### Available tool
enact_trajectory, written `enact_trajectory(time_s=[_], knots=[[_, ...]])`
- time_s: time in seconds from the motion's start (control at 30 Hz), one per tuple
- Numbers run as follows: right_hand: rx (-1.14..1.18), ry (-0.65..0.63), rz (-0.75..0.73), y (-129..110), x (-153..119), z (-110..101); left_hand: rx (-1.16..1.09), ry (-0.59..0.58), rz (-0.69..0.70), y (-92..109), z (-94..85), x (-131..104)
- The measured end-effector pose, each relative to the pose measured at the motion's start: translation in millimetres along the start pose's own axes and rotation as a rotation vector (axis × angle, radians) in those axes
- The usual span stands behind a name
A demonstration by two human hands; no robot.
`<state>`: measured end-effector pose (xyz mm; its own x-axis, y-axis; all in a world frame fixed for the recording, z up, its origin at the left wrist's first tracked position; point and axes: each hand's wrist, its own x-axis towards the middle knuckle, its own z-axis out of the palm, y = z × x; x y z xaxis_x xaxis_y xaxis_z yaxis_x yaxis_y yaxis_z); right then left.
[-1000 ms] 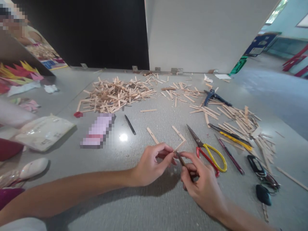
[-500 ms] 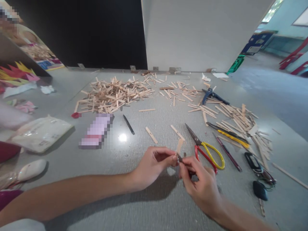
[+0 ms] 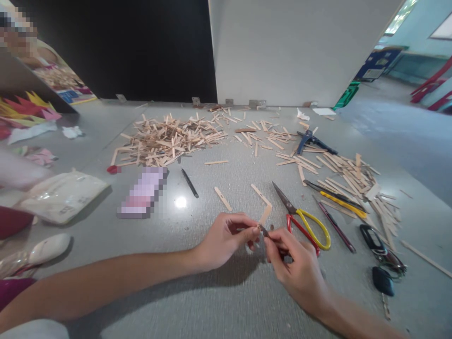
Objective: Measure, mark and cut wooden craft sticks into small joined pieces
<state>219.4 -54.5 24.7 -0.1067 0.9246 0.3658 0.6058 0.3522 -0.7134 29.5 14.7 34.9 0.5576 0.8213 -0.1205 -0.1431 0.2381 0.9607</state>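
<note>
Over a grey table (image 3: 148, 306), left hand (image 3: 226, 242) pinching a wooden stick (image 3: 266, 214), right hand (image 3: 296, 266) close, gripping dark tool (image 3: 264, 231)

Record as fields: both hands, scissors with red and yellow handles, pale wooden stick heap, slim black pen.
Left hand: pinching flat pale wooden stick
Right hand: gripping slim dark tool, type unclear
Scissors: on grey table, just beyond right hand
Stick heap: in front of black panel
Pen: on table, left of scissors

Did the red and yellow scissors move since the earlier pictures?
No, the scissors keep the same place relative to the white panel.
</note>
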Motion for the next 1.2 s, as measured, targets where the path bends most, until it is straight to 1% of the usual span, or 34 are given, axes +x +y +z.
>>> enact_trajectory(time_s=[0.1, 0.2, 0.3, 0.5, 0.57, 0.63, 0.7, 0.8, 0.83, 0.9, 1.0, 1.1, 1.2], knots=[[-0.002, 0.013, -0.064, 1, 4, -3, -0.011, -0.063, -0.016, 4, -3.3, 2], [-0.022, 0.015, -0.089, 0, 8, -6, -0.011, -0.097, -0.01, 5, -5.7, 4], [-0.043, 0.009, -0.107, 0, 10, -8, -0.021, -0.112, -0.011, 6, -7.1, 6], [-0.035, -0.035, -0.117, 1, 13, -13, 0.049, -0.134, -0.031, 8, -10.2, 8], [-0.011, -0.022, -0.114, 1, 13, -14, 0.041, -0.152, -0.05, 7, -11.0, 8], [0.048, 0.019, -0.081, 2, 13, -15, 0.009, -0.163, -0.084, 6, -11.5, 8], [0.144, 0.103, -0.018, 3, 13, -16, -0.002, -0.156, -0.127, 5, -11.8, 8], [0.28, 0.217, 0.114, 4, 15, -16, 0.098, -0.124, -0.134, 4, -11.8, 8], [0.305, 0.226, 0.151, 4, 16, -17, 0.151, -0.117, -0.115, 4, -11.6, 8], [0.339, 0.185, 0.202, 3, 18, -16, 0.24, -0.12, -0.072, 5, -10.9, 8], [0.372, 0.137, 0.231, -1, 21, -13, 0.308, -0.135, -0.032, 5, -9.1, 7], [0.342, 0.151, 0.238, -4, 20, -10, 0.333, -0.126, -0.026, 4, -7.3, 7], [0.251, 0.166, 0.194, -4, 18, -8, 0.34, -0.109, -0.044, 2, -6.4, 7]])
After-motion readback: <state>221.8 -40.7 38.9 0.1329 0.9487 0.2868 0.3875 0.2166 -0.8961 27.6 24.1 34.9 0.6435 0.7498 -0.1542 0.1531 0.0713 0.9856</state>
